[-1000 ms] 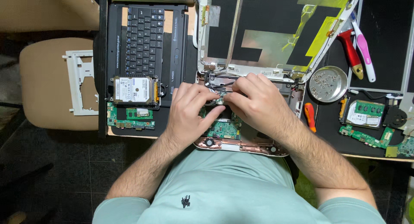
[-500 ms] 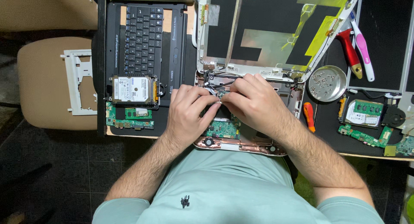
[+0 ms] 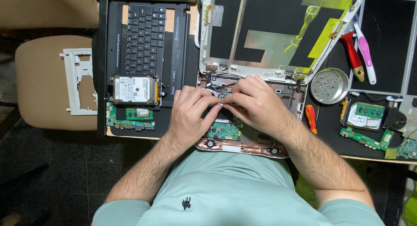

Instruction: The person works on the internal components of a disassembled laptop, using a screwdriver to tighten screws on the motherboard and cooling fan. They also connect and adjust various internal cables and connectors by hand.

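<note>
So, leftmost there's a hard drive (image 3: 133,89) on the keyboard (image 3: 144,37). Left hand (image 3: 190,116) and right hand (image 3: 256,104) huddle over the open laptop base (image 3: 243,143), fingertips pinching something tiny (too hidden to make out). Screw dish (image 3: 331,85) sits right.

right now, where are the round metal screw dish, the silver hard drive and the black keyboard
round metal screw dish (image 3: 331,85), head view, on its bare right inner floor
silver hard drive (image 3: 132,89), head view, middle of its white label
black keyboard (image 3: 144,39), head view, middle rows of keys
</note>
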